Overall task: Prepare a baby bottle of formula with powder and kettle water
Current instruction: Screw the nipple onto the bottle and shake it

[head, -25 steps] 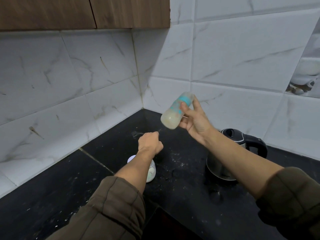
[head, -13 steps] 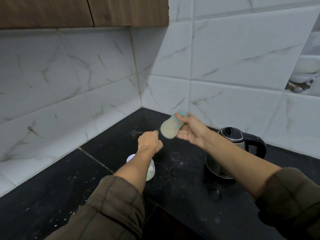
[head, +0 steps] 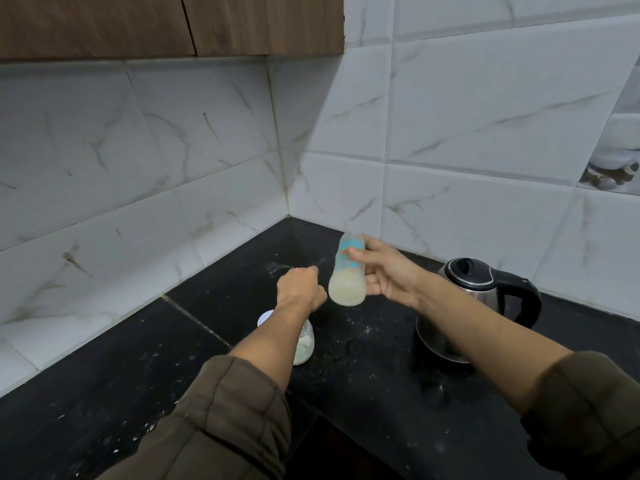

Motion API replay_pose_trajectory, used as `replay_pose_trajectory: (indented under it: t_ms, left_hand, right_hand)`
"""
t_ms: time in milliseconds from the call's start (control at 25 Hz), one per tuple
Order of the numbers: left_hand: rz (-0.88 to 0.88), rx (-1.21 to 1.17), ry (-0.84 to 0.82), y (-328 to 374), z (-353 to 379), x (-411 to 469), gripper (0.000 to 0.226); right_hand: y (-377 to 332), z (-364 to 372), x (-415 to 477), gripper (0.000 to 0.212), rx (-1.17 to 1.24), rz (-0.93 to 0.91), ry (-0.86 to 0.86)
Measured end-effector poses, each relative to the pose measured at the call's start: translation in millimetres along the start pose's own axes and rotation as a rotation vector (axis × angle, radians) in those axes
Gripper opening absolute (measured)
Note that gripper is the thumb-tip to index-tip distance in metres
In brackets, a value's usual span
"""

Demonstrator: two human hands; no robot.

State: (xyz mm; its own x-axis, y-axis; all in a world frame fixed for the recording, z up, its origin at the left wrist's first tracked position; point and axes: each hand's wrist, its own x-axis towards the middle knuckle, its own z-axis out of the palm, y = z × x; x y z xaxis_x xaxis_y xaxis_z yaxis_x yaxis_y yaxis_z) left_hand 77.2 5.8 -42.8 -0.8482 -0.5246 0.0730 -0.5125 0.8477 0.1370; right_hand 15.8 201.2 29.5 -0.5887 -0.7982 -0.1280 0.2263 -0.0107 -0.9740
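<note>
Gripping bottle [head: 347,271], right hand [head: 389,273] over counter [head: 363,393]

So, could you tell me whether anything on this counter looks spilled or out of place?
White specks, likely spilled powder, are scattered on the black countertop between the small jar and the kettle, below the baby bottle in the right hand. A pale smear also marks it near the corner.
</note>
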Motion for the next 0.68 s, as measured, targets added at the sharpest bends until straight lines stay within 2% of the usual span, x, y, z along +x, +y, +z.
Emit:
replay_pose_trajectory:
  t_ms: [160, 200, 360, 400, 480, 560, 600, 680]
  left_hand:
    - [0.006, 0.005, 0.017, 1.1, 0.3, 0.2, 0.037]
    - [0.011, 0.009, 0.020, 2.2, 0.0, 0.3, 0.037]
    - [0.036, 0.027, 0.025, 4.6, -3.8, 1.4, 0.029]
    - [0.035, 0.024, 0.025, 4.4, -5.2, 1.7, 0.029]
    - [0.024, 0.016, 0.034, 4.2, -8.2, 1.2, 0.031]
    - [0.017, 0.016, 0.041, 5.4, -11.0, 0.1, 0.036]
    - [0.016, 0.017, 0.037, 6.1, -11.7, 0.1, 0.036]
    - [0.022, 0.018, 0.029, 8.4, -13.5, -0.6, 0.031]
  right_hand:
    - [-1.7, -2.8, 15.5, 0.051, 0.347, -0.002, 0.279]
    - [-1.8, -1.9, 15.0, 0.050, 0.348, 0.020, 0.262]
    - [-4.5, 2.2, 0.1, 0.047, -0.034, 0.008, -0.095]
    - [-5.5, 1.9, 0.7, 0.047, -0.038, -0.014, -0.106]
    - [-9.7, 3.1, 3.8, 0.045, 0.085, -0.072, 0.026]
    - [-11.5, 0.6, 11.6, 0.043, 0.320, -0.079, 0.211]
    - [-11.4, 0.8, 12.7, 0.044, 0.386, -0.065, 0.236]
    - [-12.8, 4.7, 7.0, 0.044, 0.281, -0.023, 0.140]
